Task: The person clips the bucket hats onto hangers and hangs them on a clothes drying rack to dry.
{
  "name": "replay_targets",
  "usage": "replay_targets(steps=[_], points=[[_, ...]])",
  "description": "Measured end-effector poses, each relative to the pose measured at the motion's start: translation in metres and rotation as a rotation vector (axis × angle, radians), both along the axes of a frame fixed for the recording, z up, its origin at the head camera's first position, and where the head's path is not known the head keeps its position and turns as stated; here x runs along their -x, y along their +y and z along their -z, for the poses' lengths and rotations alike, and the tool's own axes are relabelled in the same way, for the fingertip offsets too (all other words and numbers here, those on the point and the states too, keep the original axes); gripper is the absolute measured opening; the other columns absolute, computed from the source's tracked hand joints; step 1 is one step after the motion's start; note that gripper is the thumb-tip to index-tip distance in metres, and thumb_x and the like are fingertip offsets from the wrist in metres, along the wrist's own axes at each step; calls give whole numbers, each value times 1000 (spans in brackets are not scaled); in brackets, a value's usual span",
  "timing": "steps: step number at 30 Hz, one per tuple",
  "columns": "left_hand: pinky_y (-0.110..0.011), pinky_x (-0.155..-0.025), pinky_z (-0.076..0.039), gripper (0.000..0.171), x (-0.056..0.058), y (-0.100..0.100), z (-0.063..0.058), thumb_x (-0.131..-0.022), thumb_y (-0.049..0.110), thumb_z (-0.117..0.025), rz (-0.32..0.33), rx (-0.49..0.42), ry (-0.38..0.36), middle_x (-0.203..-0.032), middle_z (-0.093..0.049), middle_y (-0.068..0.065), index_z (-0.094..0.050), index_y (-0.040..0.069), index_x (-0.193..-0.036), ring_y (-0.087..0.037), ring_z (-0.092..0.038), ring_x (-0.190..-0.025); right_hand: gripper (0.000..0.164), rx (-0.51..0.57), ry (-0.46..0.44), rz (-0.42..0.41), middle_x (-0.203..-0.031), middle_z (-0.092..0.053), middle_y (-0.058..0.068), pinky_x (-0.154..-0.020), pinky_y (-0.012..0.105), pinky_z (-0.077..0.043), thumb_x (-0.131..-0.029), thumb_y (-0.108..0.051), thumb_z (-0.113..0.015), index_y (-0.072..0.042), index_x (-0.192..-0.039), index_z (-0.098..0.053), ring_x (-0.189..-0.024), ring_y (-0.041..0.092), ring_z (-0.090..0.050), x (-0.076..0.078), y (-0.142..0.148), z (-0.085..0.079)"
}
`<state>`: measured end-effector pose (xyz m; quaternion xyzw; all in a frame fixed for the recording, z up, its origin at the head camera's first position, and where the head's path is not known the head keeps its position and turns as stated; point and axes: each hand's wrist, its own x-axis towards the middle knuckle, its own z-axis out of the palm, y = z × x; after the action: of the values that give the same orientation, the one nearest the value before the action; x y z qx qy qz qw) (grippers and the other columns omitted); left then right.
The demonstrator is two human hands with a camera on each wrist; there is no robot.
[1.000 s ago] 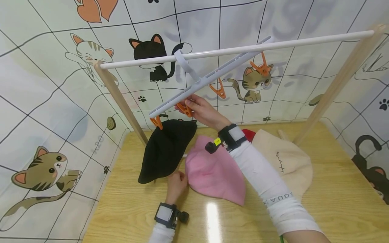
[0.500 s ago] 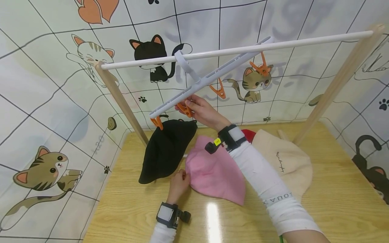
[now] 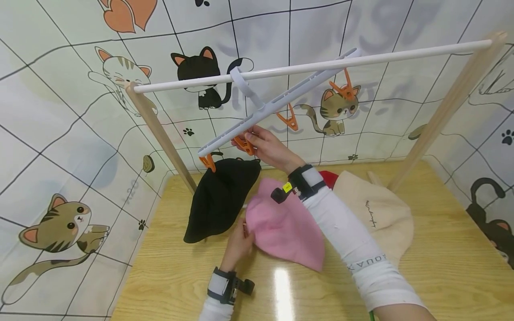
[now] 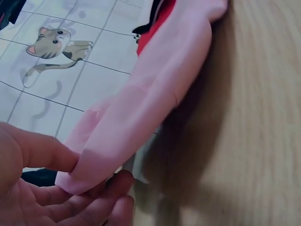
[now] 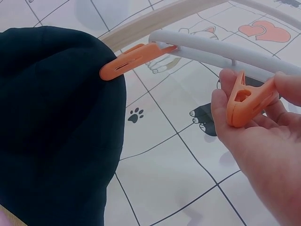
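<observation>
A pink bucket hat (image 3: 283, 227) lies on the table. My left hand (image 3: 238, 243) pinches its edge; in the left wrist view the thumb lies over the pink fabric (image 4: 136, 113) and the fingers beneath. Higher up, my right hand (image 3: 273, 149) holds an orange clip (image 5: 247, 103) between thumb and fingers. That clip sits under the grey hanger (image 3: 277, 103), and nothing shows in its jaws. Beside it, a black bucket hat (image 3: 221, 200) hangs from another orange clip (image 5: 134, 62) at the hanger's left end.
The hanger hooks over a white rod (image 3: 393, 57) on wooden posts (image 3: 445, 109). Two more orange clips hang toward its right end, one being this clip (image 3: 290, 119). A beige hat (image 3: 375, 211) and part of a red one (image 3: 329, 178) lie right on the table (image 3: 453, 249).
My left hand has moved slightly right and up, from beside the black hat to the pink hat's edge, which it now pinches. The right hand stays on its clip.
</observation>
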<state>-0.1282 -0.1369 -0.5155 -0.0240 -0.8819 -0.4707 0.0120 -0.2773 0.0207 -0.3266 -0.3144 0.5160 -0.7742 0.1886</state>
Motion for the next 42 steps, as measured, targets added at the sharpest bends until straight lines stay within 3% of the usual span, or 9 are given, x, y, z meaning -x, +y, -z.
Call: replay_targets(steps=[5, 11, 17, 28, 36, 42], points=[[-31, -67, -43, 36, 2, 5, -8, -85, -9, -56, -8, -54, 98, -88, -53, -10, -48, -4, -119, -22, -50, -78, 40, 3, -7, -7, -138, -42, 24, -105, 39, -35, -103, 1, -33, 5, -143, -30, -122, 32, -49, 0, 1, 0], [-36, -71, -48, 31, 6, 8, -16, -84, -13, -54, -51, -45, 178, -95, -58, -16, -52, -5, -114, -27, -56, -81, 40, -2, 3, -4, -139, -41, 24, -106, 39, -34, -103, 2, -34, 6, -142, -31, -124, 32, -46, -1, 2, 0], [-45, -79, -48, 26, 11, 7, -25, -88, -13, -51, -118, -97, 182, -97, -59, -18, -55, -6, -112, -31, -56, -87, 40, -5, 1, -3, -139, -42, 24, -105, 39, -35, -103, 1, -35, 5, -142, -32, -123, 32, -48, 0, 2, 1], [-42, -82, -46, 23, 15, 5, -38, -94, -6, -50, -216, -174, 210, -102, -61, -14, -59, 0, -114, -27, -54, -90, 39, -15, 18, 2, -138, -43, 20, -106, 39, -35, -103, 1, -35, 5, -141, -33, -123, 31, -47, 0, 2, 2], [-44, -86, -47, 21, 21, -1, -48, -96, -2, -50, -254, -193, 243, -105, -63, -13, -60, 2, -115, -28, -56, -92, 39, -19, 0, 7, -135, -47, 20, -104, 39, -37, -103, 0, -36, 2, -142, -34, -119, 29, -51, 1, 1, 1], [-45, -86, -47, 21, 25, -5, -52, -95, -4, -51, -238, -184, 292, -106, -63, -16, -61, 0, -113, -31, -56, -92, 40, -16, 2, 6, -133, -47, 19, -104, 39, -37, -103, 0, -35, 2, -142, -33, -117, 27, -51, 1, 1, 1]])
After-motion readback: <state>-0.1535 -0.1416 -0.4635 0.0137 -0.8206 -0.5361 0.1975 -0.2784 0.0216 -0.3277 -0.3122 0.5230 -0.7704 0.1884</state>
